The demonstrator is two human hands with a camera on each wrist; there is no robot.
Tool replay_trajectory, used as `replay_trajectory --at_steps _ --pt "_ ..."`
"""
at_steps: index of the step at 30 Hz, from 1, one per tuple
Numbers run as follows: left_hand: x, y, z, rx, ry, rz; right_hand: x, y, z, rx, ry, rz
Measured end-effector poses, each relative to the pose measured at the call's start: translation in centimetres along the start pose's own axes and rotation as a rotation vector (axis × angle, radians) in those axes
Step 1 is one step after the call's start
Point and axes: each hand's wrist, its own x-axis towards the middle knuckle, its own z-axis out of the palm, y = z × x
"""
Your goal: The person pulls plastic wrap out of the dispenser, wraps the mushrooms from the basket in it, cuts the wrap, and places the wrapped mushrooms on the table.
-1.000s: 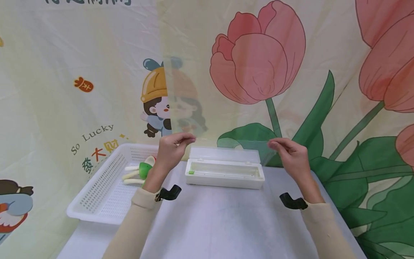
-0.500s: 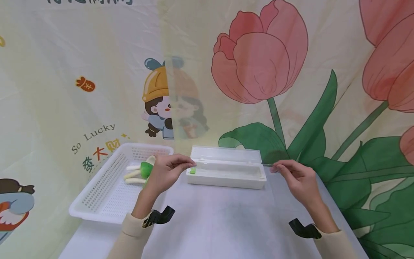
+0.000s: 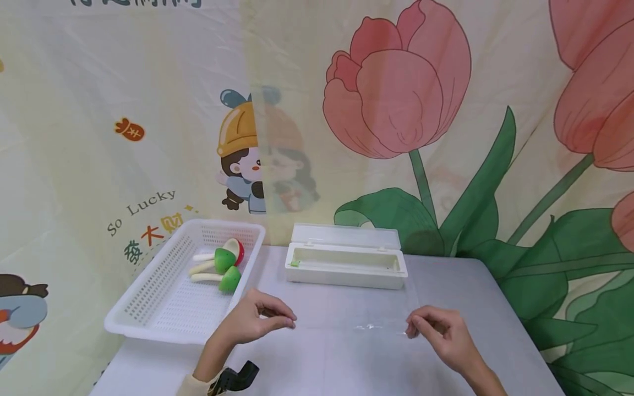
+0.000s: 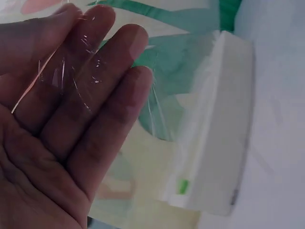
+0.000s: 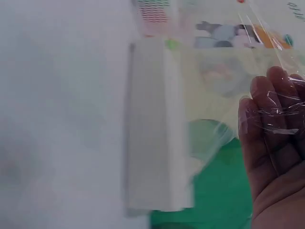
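Observation:
A sheet of clear cling film (image 3: 369,327) is stretched low over the near part of the table. My left hand (image 3: 252,316) pinches its left corner between thumb and fingers, and my right hand (image 3: 443,335) pinches the right one. Both wrist views show shiny creased film (image 4: 90,62) lying across the fingers. Beyond the hands stands a long white cling film dispenser (image 3: 346,278), its translucent lid (image 3: 346,235) raised at the back. A small green slider (image 3: 295,263) sits at the dispenser's left end. Whether the film still joins the dispenser is hard to tell.
To the left is a white perforated basket (image 3: 111,324), partly over the table's left edge. Several ladle-like pieces (image 3: 230,279) with green or red heads and pale handles lie in it. A printed curtain (image 3: 297,55) hangs behind the white-covered table (image 3: 446,286).
Both hands have come down and toward me from above the dispenser, drawing the film with them over the near table. The dispenser and the basket have stayed in place.

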Motion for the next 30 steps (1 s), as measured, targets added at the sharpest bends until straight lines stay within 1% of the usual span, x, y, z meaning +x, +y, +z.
replay_trajectory --at_steps 3,6,7,9,11,12,15,17,20,23,26,28,30 --pt "-1.3 -1.7 1.2 -0.041 -0.065 -0.058 -1.9 1.5 1.2 0.001 -0.083 0.172" --pt "-2.3 -3.4 2.5 -0.056 -0.116 -0.138 -3.5 3.0 2.1 0.019 -0.163 0.350" --pt "-2.7 -3.9 3.0 -0.060 -0.126 -0.168 -3.9 3.5 2.3 0.031 -0.183 0.397" --pt "-3.4 -4.9 3.7 -0.056 -0.135 -0.226 -4.6 4.4 2.7 0.054 -0.207 0.461" --pt "-4.1 -5.8 4.4 -0.049 -0.132 -0.280 -5.2 5.4 3.1 0.064 -0.227 0.480" --pt "-4.4 -6.2 4.8 -0.044 -0.126 -0.304 -5.4 5.8 3.3 0.061 -0.235 0.475" --pt "-5.2 -7.3 5.7 -0.032 -0.116 -0.349 -6.1 6.9 3.8 0.051 -0.267 0.486" --pt "-5.7 -7.8 6.3 -0.012 -0.123 -0.357 -6.4 7.5 4.1 0.041 -0.293 0.513" --pt "-6.4 -8.3 7.0 0.008 -0.136 -0.341 -6.5 7.9 4.5 0.028 -0.332 0.552" --pt "-6.8 -8.5 7.2 0.048 -0.133 -0.321 -6.5 8.2 4.8 -0.016 -0.355 0.530" --pt "-7.1 -8.5 7.2 0.073 -0.128 -0.329 -6.5 8.3 4.8 -0.084 -0.362 0.497" --pt "-7.3 -8.5 7.1 0.076 -0.134 -0.355 -6.6 8.3 4.8 -0.110 -0.372 0.491" --pt "-7.4 -8.3 7.0 0.061 -0.147 -0.388 -6.6 8.3 4.7 -0.112 -0.387 0.489"
